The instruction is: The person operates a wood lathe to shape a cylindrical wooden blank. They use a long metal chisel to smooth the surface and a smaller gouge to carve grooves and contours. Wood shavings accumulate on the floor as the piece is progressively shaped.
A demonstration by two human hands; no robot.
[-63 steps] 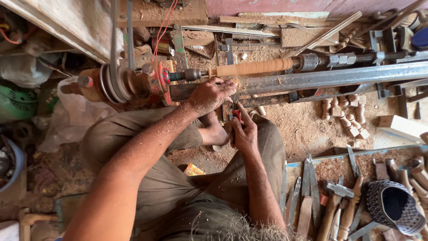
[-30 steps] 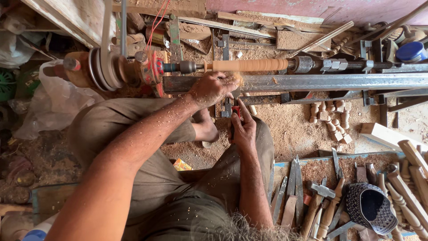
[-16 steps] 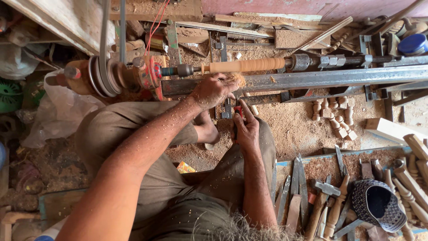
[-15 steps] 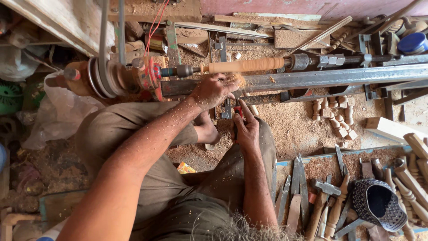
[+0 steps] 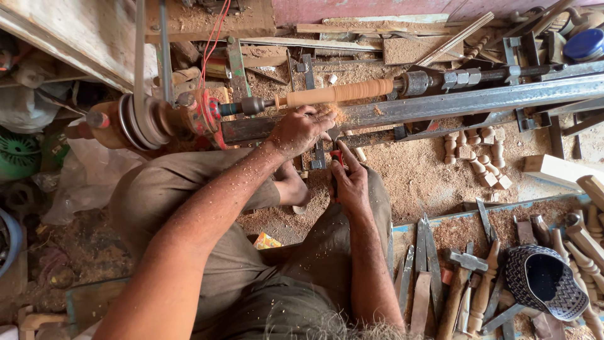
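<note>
— Bracing tool: left hand (image 5: 301, 131) curled over the chisel (image 5: 335, 165) at frame centre, steadying its tip against wooden spindle (image 5: 336, 94) on the lathe (image 5: 402, 107).
— Confirmed. Right hand (image 5: 350, 184) closed round red handle, guiding.

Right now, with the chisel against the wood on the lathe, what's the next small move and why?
Probably ease the chisel a little rightward along the wooden spindle. The left hand steadies its tip near the spindle's left end, the right hand grips the handle, and most of the spindle lies to the right.
</note>
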